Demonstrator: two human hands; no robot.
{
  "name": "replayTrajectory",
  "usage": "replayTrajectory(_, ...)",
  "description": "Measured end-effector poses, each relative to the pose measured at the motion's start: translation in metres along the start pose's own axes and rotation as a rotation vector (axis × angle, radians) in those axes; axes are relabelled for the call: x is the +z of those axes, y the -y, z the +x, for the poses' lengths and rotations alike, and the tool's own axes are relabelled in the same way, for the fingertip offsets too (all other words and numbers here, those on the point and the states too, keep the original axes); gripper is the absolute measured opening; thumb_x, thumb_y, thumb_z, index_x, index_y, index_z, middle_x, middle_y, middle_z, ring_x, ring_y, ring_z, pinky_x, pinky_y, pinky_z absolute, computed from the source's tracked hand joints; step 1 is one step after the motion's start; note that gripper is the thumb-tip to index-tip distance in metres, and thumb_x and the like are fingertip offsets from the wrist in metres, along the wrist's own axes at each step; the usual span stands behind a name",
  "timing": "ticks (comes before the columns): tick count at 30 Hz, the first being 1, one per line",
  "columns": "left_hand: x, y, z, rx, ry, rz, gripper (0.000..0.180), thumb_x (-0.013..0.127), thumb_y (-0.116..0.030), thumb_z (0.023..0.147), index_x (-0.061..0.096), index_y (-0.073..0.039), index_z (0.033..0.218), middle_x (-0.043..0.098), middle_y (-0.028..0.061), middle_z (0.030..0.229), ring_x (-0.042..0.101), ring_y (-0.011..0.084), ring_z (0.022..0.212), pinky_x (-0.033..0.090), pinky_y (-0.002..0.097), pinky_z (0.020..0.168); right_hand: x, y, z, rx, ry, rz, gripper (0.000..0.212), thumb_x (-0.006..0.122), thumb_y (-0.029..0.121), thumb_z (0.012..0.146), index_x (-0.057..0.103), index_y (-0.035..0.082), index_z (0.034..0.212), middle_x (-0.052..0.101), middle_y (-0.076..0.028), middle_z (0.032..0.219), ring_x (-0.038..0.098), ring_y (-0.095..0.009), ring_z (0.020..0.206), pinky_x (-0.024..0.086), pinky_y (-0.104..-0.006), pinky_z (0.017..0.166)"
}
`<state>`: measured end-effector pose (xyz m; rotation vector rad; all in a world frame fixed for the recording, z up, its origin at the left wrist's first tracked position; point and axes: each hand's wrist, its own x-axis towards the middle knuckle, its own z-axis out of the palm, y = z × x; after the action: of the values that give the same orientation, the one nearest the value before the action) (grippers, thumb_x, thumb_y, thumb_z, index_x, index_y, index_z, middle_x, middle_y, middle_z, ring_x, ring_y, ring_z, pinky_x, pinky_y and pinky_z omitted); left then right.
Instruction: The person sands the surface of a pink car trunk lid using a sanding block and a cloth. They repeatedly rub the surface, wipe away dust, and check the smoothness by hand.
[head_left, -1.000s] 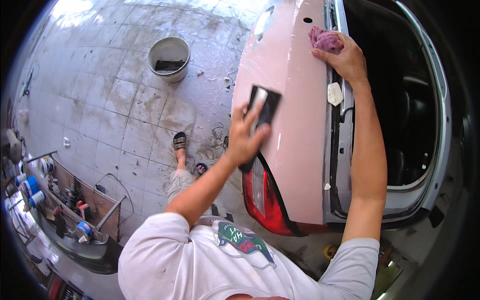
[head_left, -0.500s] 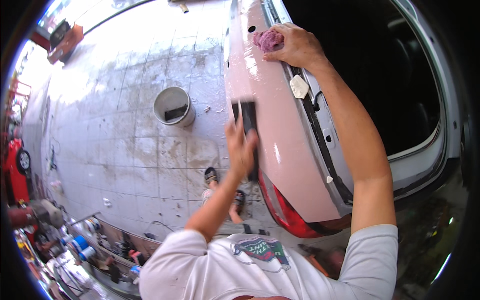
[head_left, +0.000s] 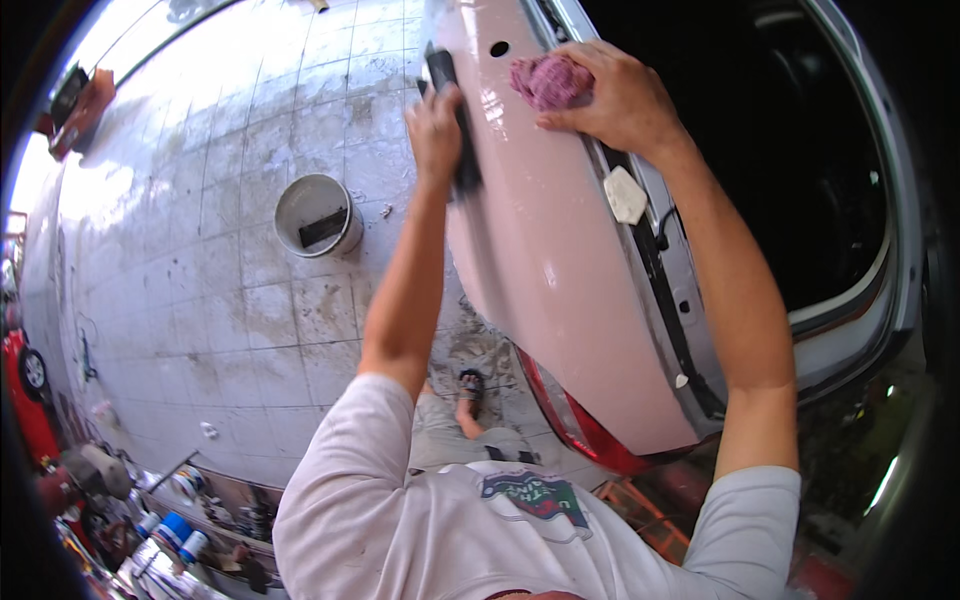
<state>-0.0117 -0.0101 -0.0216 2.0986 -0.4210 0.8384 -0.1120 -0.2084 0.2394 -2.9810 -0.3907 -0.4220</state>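
Note:
A wet pink car panel (head_left: 570,290) with a round hole near its far end lies in front of me. My left hand (head_left: 436,135) is closed around a long black sanding block (head_left: 467,165), which rests along the panel's left side and is partly blurred. In my right hand (head_left: 632,105) is a crumpled pink cloth (head_left: 552,80), held at the panel's upper right edge by the dark window opening. Below that hand, an off-white flat piece (head_left: 625,195) sits on the black channel beside the panel.
A pale bucket (head_left: 350,238) with a dark block (head_left: 322,229) inside stands on the tiled floor (head_left: 250,330) to the left. At the panel's near end is a red tail light (head_left: 590,432). Cans and tools crowd the lower left, near a red car (head_left: 28,390).
My left hand has slid the sanding block away from me toward the panel's far end. The right hand keeps the cloth at nearly the same spot. The whole view has shifted slightly.

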Motion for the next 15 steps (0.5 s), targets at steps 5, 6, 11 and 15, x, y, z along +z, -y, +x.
replayTrajectory(5,-0.134,-0.178,-0.14,-0.442,0.144,-0.507,0.069,0.071,-0.036,0.099,0.053,-0.002,0.157,0.05,0.0332,0.146,0.048,0.0498,0.135,0.035,0.0532,0.12,-0.01,-0.002,-0.011,0.017,0.067,0.035,0.076,0.096,0.057,0.073,0.071,0.015,0.131,0.073,-0.007,0.123,0.076,-0.028,0.108,0.062,-0.0412,0.094)
replayTrajectory(6,-0.14,-0.181,-0.147,-0.427,0.16,-0.56,0.07,0.071,-0.037,0.099,0.053,-0.003,0.157,0.05,0.0327,0.147,0.049,0.0507,0.135,0.036,0.0528,0.119,-0.016,0.003,-0.007,0.02,0.088,0.055,0.075,0.096,0.056,0.072,0.071,0.014,0.129,0.073,-0.007,0.121,0.076,-0.028,0.107,0.063,-0.0414,0.093)
replayTrajectory(11,-0.039,-0.066,-0.001,-0.59,0.127,-0.452,0.061,0.062,-0.049,0.102,0.063,-0.008,0.147,0.053,0.0329,0.146,0.053,0.0503,0.132,0.047,0.0527,0.111,-0.028,0.022,0.0,0.054,0.123,0.11,0.07,0.099,0.046,0.073,0.071,0.01,0.127,0.072,-0.009,0.115,0.074,-0.028,0.105,0.061,-0.0398,0.091)
replayTrajectory(15,0.0,0.007,0.082,-0.929,0.156,-0.288,0.066,0.054,-0.059,0.101,0.063,-0.013,0.147,0.054,0.0329,0.145,0.052,0.0507,0.136,0.048,0.0544,0.111,-0.008,0.022,0.015,-0.034,0.14,0.146,0.069,0.1,0.043,0.072,0.072,0.01,0.125,0.072,-0.009,0.115,0.073,-0.028,0.104,0.059,-0.0398,0.091)
